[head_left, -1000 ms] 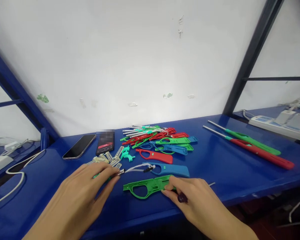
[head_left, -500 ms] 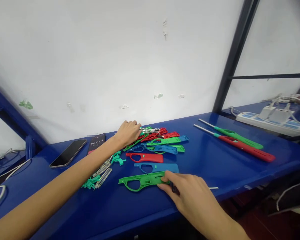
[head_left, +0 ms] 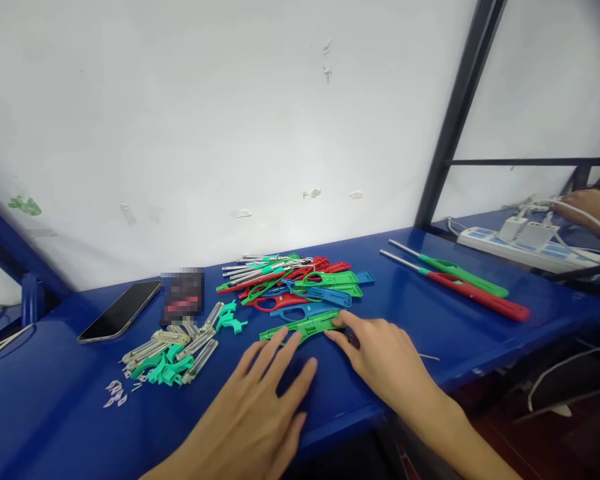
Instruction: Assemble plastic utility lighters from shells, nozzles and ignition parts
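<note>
My right hand pinches the right end of a green lighter casing half, its hollow inside facing up. Something small and dark shows under that hand's fingers; I cannot make out what. My left hand is open with fingers spread, its fingertips over the left part of the green half. Whether they touch it I cannot tell. Just behind lie a blue casing half and a red casing half, partly covered. Beyond them is a pile of red, green and blue casing halves and metal lighter tubes.
Clear fuel tanks and teal triggers lie on the left, beside small pale pieces. A phone lies farther left. Two assembled lighters lie right. A power strip and another person's hand are beyond.
My left hand has come back from the pile to the green casing half, and its fingers have spread. My right hand and the green half have shifted toward the other casing halves.
</note>
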`<state>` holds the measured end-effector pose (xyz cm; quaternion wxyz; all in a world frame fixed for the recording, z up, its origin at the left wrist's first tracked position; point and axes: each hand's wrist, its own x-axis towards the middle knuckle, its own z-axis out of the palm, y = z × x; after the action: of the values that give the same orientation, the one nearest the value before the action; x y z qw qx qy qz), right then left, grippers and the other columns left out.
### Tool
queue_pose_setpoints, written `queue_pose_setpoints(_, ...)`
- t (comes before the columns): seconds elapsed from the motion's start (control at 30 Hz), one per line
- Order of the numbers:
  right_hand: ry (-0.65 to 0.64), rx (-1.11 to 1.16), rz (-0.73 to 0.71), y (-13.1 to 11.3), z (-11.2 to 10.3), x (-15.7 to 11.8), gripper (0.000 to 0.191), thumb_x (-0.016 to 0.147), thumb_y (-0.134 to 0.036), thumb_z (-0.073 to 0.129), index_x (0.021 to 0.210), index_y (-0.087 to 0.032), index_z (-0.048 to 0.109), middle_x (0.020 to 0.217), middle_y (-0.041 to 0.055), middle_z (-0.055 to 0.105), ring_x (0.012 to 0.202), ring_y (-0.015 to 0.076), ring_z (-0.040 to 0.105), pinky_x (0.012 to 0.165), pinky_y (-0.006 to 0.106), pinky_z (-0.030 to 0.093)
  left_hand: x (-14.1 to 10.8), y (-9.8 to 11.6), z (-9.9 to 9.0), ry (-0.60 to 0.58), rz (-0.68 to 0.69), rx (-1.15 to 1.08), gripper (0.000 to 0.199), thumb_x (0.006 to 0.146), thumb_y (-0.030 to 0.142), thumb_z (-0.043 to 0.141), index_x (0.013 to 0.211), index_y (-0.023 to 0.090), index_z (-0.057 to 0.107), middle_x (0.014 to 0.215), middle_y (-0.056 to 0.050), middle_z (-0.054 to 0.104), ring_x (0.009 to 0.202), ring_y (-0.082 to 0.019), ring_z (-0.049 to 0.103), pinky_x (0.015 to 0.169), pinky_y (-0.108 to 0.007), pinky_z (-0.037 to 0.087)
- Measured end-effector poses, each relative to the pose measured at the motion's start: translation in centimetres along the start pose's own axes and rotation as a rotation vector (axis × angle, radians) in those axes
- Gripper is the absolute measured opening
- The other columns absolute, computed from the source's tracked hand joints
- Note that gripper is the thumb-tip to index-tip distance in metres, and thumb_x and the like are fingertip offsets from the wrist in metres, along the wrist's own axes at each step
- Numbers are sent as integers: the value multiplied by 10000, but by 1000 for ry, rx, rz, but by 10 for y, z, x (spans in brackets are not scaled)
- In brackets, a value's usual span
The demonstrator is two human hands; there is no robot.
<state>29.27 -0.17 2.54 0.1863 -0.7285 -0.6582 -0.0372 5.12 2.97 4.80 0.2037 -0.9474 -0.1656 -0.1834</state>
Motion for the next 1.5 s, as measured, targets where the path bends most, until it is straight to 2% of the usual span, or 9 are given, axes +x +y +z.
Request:
queue_pose_setpoints(0.17,78,-22,58,25,-16,9,145,1068,-443,669,1083,-338,768,833,-35,820,754,226,797,602,301,418,22,-6,15,-117,-46,-226,402,1111,285,444,1406,201,704,1501,-141,693,1435,-377,625,1106,-613,598)
queue_pose_setpoints(0.4,276,-230,496,137,-61,13,426,1071,-568,539,1158,-243,800,1095,183,776,877,387,762,651,417,436,15,-13,29,-48,-113,-244,441,1092,192,411,1425,188,700,1546,-154,655,1460,-379,605,1112,-633,592)
queue_pose_setpoints(0.47,259,-266,565,163,-62,9,551,1075,-605,471,1180,-179,806,1079,258,754,832,416,755,624,442,415,13,-11,29,-16,-112,-213,434,1093,183,407,1398,183,715,1553,-157,650,1478,-377,588,1118,-622,591)
queue_pose_setpoints(0.57,224,-281,588,186,-55,7,553,1055,-617,490,1190,-182,802,1018,253,751,790,402,755,613,441,415,13,-7,26,-20,-77,-153,399,1072,160,440,1333,172,741,1489,-158,697,1461,-374,604,1098,-587,615)
queue_pose_setpoints(0.8,157,-275,562,202,-38,12,558,1020,-665,486,1030,-215,816,1039,242,766,852,467,762,661,495,465,0,10,17,65,-76,-16,357,1023,109,461,1186,173,772,1417,-162,729,1446,-367,608,1044,-523,650)
queue_pose_setpoints(1.0,184,-269,541,184,-33,10,505,1044,-649,448,1021,-236,739,1078,210,813,907,483,780,688,511,527,-25,5,8,259,-298,-133,276,1051,162,513,1089,234,776,1393,-88,728,1424,-251,617,1120,-351,599)
queue_pose_setpoints(1.13,265,-259,480,157,-43,2,569,1067,-705,353,1144,-252,689,1083,222,823,871,477,787,635,517,525,-28,8,3,319,-332,-150,272,1042,122,525,1088,215,776,1316,-100,750,1386,-245,634,1133,-346,590)
queue_pose_setpoints(1.33,177,45,-17,87,-28,-14,411,948,-688,690,1179,-350,729,1047,54,862,818,352,835,687,455,638,-35,21,-2,466,-300,-59,300,977,44,578,1160,202,755,1219,-112,772,1302,-264,663,1082,-391,619)
queue_pose_setpoints(1.5,-26,91,-324,3,-1,-18,250,975,-365,795,1213,-334,723,1127,-3,836,884,277,846,716,371,686,-44,23,0,339,-126,61,381,945,58,581,1238,229,754,1172,-62,807,1173,-233,730,1076,-370,617)
